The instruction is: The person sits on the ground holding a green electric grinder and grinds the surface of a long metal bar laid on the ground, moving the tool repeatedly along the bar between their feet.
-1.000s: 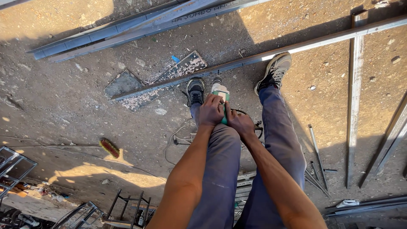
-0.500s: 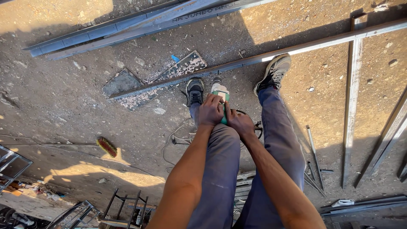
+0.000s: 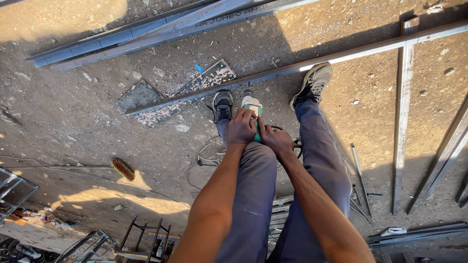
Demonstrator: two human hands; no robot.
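Looking straight down, I see my left hand (image 3: 242, 127) and right hand (image 3: 276, 141) both wrapped around a green and white power tool (image 3: 252, 108), possibly a drill, its nose pressed against a long steel angle bar (image 3: 292, 69) crossing the dirt floor. My left shoe (image 3: 223, 105) and right shoe (image 3: 312, 84) touch the bar. A wire brush (image 3: 123, 169) lies well apart, leftward.

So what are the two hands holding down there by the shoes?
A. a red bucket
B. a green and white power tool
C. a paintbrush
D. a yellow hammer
B. The left hand and right hand both grip a green and white power tool, its front end pointing down at the long metal bar between the shoes.
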